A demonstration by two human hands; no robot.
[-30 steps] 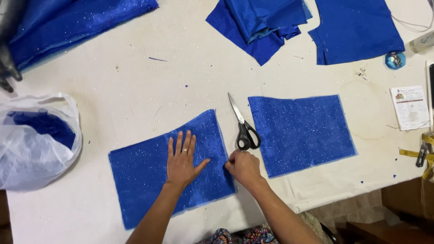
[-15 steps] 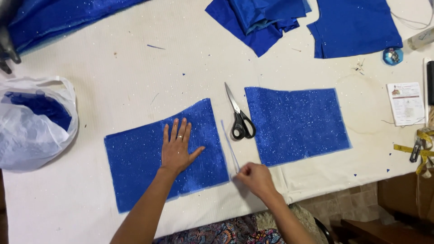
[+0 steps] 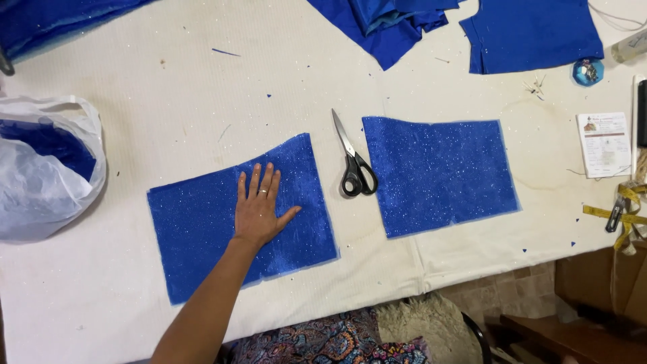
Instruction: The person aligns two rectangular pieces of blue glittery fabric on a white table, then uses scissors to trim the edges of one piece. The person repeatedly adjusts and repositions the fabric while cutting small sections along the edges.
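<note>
My left hand (image 3: 259,209) lies flat, fingers spread, on a glittery blue fabric piece (image 3: 195,222) near the table's front edge. A second glittery blue fabric piece (image 3: 441,175) lies to the right of it. Black-handled scissors (image 3: 354,165) rest shut on the white table (image 3: 269,81) between the two pieces, blades pointing away from me. My right hand is out of view.
A white plastic bag (image 3: 40,175) with blue cloth inside sits at the left. More blue fabric (image 3: 532,34) is piled along the far edge. A paper card (image 3: 604,143), a yellow measuring tape (image 3: 623,212) and a small blue round object (image 3: 587,71) lie at the right.
My right hand, which was at the front edge beside the left fabric piece with a thin strip, has left the view. The left hand stays pressed on the fabric.
</note>
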